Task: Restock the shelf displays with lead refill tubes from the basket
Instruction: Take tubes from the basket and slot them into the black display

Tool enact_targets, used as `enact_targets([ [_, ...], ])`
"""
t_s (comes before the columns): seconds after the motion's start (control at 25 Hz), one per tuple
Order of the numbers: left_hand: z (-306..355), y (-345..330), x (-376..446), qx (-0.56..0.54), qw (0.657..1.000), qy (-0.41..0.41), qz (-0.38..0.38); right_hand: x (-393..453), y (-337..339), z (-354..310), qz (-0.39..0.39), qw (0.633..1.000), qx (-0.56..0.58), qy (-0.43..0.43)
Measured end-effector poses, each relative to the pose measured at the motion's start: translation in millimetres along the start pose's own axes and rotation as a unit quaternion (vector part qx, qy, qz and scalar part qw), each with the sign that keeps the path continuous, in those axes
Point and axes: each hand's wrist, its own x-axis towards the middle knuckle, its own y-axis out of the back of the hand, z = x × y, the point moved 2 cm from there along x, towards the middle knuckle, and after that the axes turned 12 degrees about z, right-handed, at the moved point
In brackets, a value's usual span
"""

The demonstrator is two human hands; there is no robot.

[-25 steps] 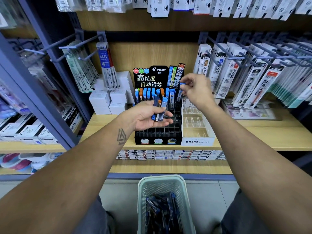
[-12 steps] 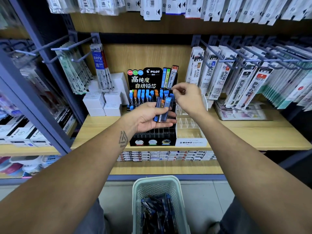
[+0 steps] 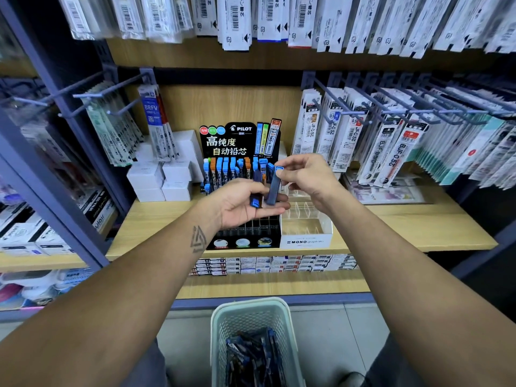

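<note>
My left hand (image 3: 245, 203) lies palm up in front of the black Pilot display rack (image 3: 240, 174) and cradles a few lead refill tubes (image 3: 257, 195), dark with blue and orange caps. My right hand (image 3: 307, 177) pinches the blue-capped top of one dark tube (image 3: 273, 188), whose lower end rests on my left fingers. The rack's back rows hold upright blue- and orange-capped tubes; its front slots look dark. On the floor below, a pale green basket (image 3: 223, 325) holds several more tubes (image 3: 251, 356).
A clear Mono display (image 3: 307, 233) stands right of the rack. White boxes (image 3: 162, 177) are stacked to its left. Hanging refill packs on blue pegs (image 3: 363, 135) flank both sides and the row above. Flat boxes line the lower shelf (image 3: 273, 265).
My right hand came back from the rack toward my left palm and now pinches a tube there. The view shifted slightly downward and closer.
</note>
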Motion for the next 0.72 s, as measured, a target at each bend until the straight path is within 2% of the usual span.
enact_targets([
  [0.16,0,1,0,0.03,0.999,-0.005,0.008,2,1,0,-0.005,0.999,0.038,-0.02],
  [0.36,2,3,-1,0.025,0.999,-0.007,0.023,-1,3,-3,-0.096,0.984,0.144,-0.049],
  [0.44,4,2,-2,0.018,1.0,-0.008,0.014,-1,5,-3,-0.102,0.982,0.154,-0.035],
  [0.52,5,2,-3,0.007,1.0,-0.013,0.016,2,6,-6,-0.054,0.989,0.139,0.01],
  [0.64,7,5,-3,0.005,0.999,-0.017,0.04,13,10,-9,0.065,0.989,0.085,0.097],
  [0.72,6,8,-3,0.005,0.999,-0.015,0.045,17,7,-9,0.083,0.988,0.064,0.116],
])
